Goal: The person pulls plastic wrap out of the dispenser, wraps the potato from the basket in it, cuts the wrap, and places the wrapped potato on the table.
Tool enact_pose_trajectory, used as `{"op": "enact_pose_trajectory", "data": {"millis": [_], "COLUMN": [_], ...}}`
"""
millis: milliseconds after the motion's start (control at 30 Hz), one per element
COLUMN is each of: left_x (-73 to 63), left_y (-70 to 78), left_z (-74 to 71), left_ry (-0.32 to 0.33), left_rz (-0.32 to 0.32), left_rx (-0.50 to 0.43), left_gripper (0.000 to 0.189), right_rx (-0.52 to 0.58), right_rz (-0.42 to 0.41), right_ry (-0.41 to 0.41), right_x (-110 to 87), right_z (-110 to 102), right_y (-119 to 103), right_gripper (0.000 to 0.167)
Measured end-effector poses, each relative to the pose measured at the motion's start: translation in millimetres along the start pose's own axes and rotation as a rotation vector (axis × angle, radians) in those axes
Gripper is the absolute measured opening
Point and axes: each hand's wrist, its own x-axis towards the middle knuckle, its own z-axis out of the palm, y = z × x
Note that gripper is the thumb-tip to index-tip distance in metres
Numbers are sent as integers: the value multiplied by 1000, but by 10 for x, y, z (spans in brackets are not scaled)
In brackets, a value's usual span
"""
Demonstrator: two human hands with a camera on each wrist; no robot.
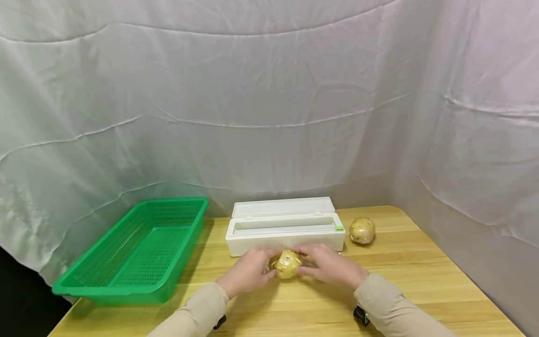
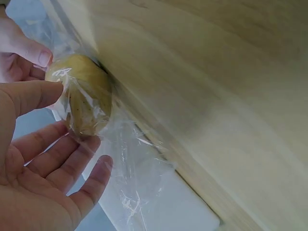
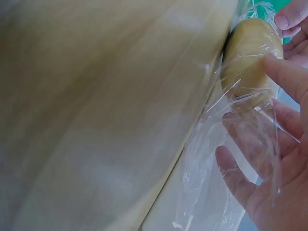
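Note:
A yellow potato (image 1: 287, 264) in clear plastic wrap (image 2: 127, 166) is low over the wooden table, just in front of a white cling-film box. From its left side my left hand (image 1: 248, 272) holds it, the thumb on one side and fingertips on the other. My right hand (image 1: 332, 267) holds the opposite end in the same way. In the right wrist view, loose film (image 3: 204, 156) trails off the potato past the spread outer fingers. The left wrist view shows more film hanging beyond the little finger.
The white cling-film box (image 1: 252, 246) stands with its lid (image 1: 283, 207) raised, a green piece (image 1: 339, 228) at its right end. Right of it sits another potato (image 1: 362, 230) with a shiny film surface. A green basket (image 1: 166, 278) occupies the table's left. Grey cloth (image 1: 269, 112) hangs behind.

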Motion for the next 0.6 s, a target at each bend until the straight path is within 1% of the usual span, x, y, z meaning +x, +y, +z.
{"op": "enact_pose_trajectory", "data": {"millis": [100,367,600], "left_x": [9,26,40], "left_y": [-5,-74,-83], "left_z": [7,23,-11], "left_ry": [-12,-26,-51], "left_rz": [-4,2,6], "left_rx": [5,13,6], "left_gripper": [51,53,55], "right_rx": [-1,-17,-23], "right_rz": [-5,16,77], "right_ry": [-3,-9,-7], "right_x": [1,16,-9], "right_z": [-5,5,-4], "right_y": [2,-7,-12], "right_gripper": [55,54,60]}}
